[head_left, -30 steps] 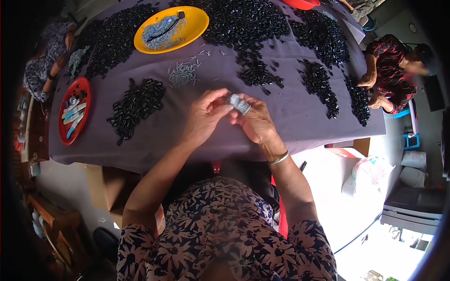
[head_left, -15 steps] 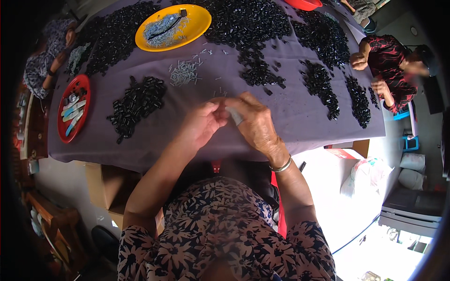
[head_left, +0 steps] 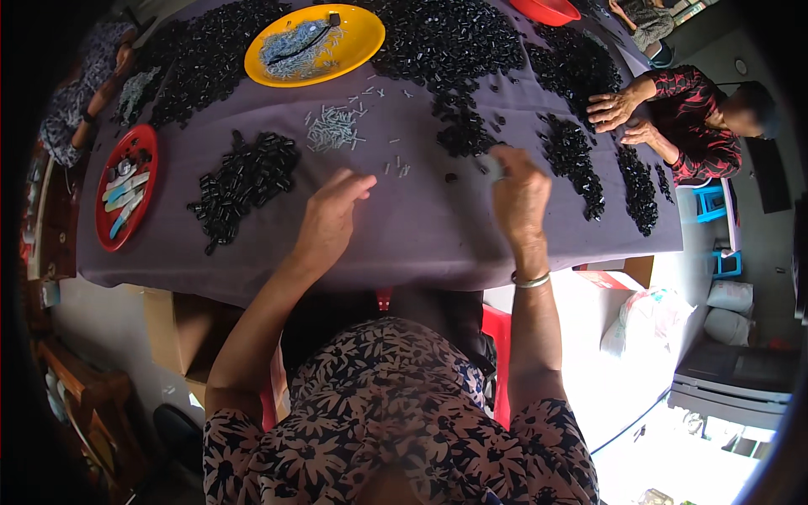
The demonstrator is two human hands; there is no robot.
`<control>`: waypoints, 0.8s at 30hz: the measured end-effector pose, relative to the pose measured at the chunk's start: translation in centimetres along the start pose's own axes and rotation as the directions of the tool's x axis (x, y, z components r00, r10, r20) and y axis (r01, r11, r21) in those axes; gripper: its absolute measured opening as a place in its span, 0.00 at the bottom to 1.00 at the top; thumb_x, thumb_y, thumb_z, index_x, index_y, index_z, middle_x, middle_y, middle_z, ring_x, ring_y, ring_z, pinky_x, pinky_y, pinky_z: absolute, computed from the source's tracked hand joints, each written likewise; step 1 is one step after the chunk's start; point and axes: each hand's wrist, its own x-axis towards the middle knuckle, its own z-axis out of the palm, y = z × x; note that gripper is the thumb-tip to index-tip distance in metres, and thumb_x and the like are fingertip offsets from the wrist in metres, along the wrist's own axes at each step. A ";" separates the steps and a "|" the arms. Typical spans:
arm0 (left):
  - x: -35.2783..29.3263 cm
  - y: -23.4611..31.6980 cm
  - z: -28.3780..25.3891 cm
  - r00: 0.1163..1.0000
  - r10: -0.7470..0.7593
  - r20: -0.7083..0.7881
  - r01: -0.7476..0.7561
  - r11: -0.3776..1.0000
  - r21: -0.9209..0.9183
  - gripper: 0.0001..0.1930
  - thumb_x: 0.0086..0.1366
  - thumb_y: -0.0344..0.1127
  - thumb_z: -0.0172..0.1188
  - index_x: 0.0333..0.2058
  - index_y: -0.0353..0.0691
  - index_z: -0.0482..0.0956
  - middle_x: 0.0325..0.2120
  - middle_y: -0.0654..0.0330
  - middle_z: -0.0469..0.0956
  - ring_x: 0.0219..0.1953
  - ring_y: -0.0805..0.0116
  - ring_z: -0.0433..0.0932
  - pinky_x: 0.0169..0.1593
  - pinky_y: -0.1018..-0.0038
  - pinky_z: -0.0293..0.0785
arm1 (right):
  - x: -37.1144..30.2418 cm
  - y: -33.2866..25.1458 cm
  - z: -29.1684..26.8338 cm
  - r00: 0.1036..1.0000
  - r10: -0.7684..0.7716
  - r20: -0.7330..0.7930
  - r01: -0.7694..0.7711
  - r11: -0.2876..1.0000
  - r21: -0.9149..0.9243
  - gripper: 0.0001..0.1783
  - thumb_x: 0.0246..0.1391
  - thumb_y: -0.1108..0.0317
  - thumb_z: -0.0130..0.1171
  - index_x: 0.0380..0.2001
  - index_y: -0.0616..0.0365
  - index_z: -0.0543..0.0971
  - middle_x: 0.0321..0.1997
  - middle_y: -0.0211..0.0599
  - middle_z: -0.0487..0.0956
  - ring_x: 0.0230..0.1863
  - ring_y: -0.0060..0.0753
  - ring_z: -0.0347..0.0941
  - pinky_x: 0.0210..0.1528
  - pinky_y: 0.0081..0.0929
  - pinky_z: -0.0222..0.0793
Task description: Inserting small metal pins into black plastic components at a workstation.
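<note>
My left hand (head_left: pixel 330 217) hovers over the near part of the table, thumb and fingertips drawn together; whatever lies between them is hidden. Just beyond it are a few loose pale pins (head_left: pixel 398 167) and a small heap of them (head_left: pixel 333 128). My right hand (head_left: pixel 522 192), with a bangle on its wrist, is at the near end of a trail of small black pieces (head_left: pixel 461 133). Its fingers are curled downward and blurred, with something whitish by the fingertips. A heap of larger-looking black pieces (head_left: pixel 244 181) lies left of my left hand.
A yellow plate (head_left: pixel 370 52) holds pale pins and a black strip. At left, a red tray (head_left: pixel 108 229) carries several light-handled tools. More black piles (head_left: pixel 450 38) cover the far table. A co-worker's hands (head_left: pixel 621 114) work at right; another person (head_left: pixel 80 109) sits left.
My hands, together before, have parted: the right went right to the black pieces, the left slightly left. The right-hand co-worker's hands have reached into the black pile.
</note>
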 end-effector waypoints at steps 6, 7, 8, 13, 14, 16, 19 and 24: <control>1.9 0.1 0.4 0.996 0.083 -0.037 -0.077 0.986 0.149 0.18 0.59 0.14 0.49 0.47 0.33 0.77 0.39 0.52 0.77 0.40 0.52 0.78 0.45 0.66 0.76 | 3.7 5.9 -0.8 0.984 -0.061 0.169 0.070 0.996 -0.048 0.11 0.47 0.77 0.64 0.37 0.57 0.81 0.34 0.39 0.81 0.31 0.39 0.77 0.36 0.31 0.73; 2.0 0.0 0.7 0.996 0.081 -0.042 -0.074 0.986 0.148 0.18 0.59 0.14 0.49 0.47 0.33 0.77 0.39 0.52 0.77 0.40 0.52 0.78 0.45 0.66 0.76 | 4.0 6.3 -0.7 0.967 -0.051 0.250 0.060 0.998 -0.028 0.11 0.47 0.77 0.64 0.37 0.57 0.81 0.34 0.38 0.81 0.31 0.40 0.77 0.37 0.32 0.72; 1.9 -0.2 0.9 0.994 0.102 -0.042 -0.095 0.983 0.156 0.19 0.58 0.14 0.50 0.47 0.33 0.77 0.41 0.52 0.76 0.41 0.52 0.78 0.45 0.65 0.76 | 4.2 6.4 -0.5 0.957 -0.053 0.285 0.070 0.996 -0.048 0.11 0.48 0.77 0.63 0.38 0.57 0.81 0.35 0.38 0.81 0.32 0.38 0.77 0.37 0.31 0.72; 1.4 -0.4 1.1 0.988 0.154 -0.033 -0.141 0.960 0.240 0.21 0.54 0.13 0.52 0.47 0.33 0.77 0.43 0.52 0.76 0.45 0.52 0.77 0.47 0.66 0.77 | 5.2 7.1 0.6 0.937 -0.076 0.342 0.081 0.997 -0.002 0.09 0.49 0.76 0.63 0.36 0.57 0.82 0.35 0.40 0.81 0.34 0.43 0.78 0.38 0.33 0.73; 1.4 -0.4 1.1 0.993 0.086 -0.081 -0.071 0.982 0.177 0.20 0.54 0.12 0.53 0.46 0.33 0.77 0.43 0.53 0.75 0.46 0.55 0.77 0.46 0.66 0.78 | 5.5 7.1 0.8 0.935 -0.026 0.354 0.010 0.999 0.047 0.08 0.49 0.75 0.62 0.35 0.56 0.82 0.34 0.42 0.82 0.35 0.46 0.79 0.38 0.35 0.73; 1.3 -0.4 0.9 0.992 0.010 -0.124 0.004 0.994 0.111 0.20 0.55 0.10 0.53 0.45 0.33 0.77 0.43 0.54 0.74 0.46 0.57 0.77 0.46 0.67 0.78 | 5.9 7.2 0.7 0.960 -0.040 0.276 0.030 0.999 0.041 0.08 0.50 0.76 0.62 0.35 0.57 0.82 0.33 0.43 0.82 0.33 0.45 0.79 0.37 0.33 0.74; 1.0 -0.1 -0.3 0.987 0.055 -0.150 -0.022 0.977 0.212 0.18 0.56 0.12 0.54 0.45 0.34 0.78 0.41 0.55 0.75 0.43 0.60 0.78 0.45 0.69 0.78 | 6.5 4.7 -0.5 0.981 0.024 0.192 -0.044 0.994 0.101 0.08 0.52 0.75 0.65 0.37 0.57 0.83 0.29 0.33 0.83 0.27 0.21 0.76 0.31 0.22 0.70; 0.5 1.8 -2.0 0.981 -0.056 -0.183 0.054 0.998 -0.013 0.17 0.57 0.19 0.62 0.46 0.37 0.78 0.41 0.59 0.77 0.41 0.67 0.78 0.41 0.77 0.73 | 2.2 -6.5 -0.9 0.900 -0.040 0.433 -0.201 0.845 0.496 0.07 0.52 0.75 0.66 0.36 0.59 0.83 0.29 0.21 0.81 0.28 0.11 0.69 0.30 0.14 0.65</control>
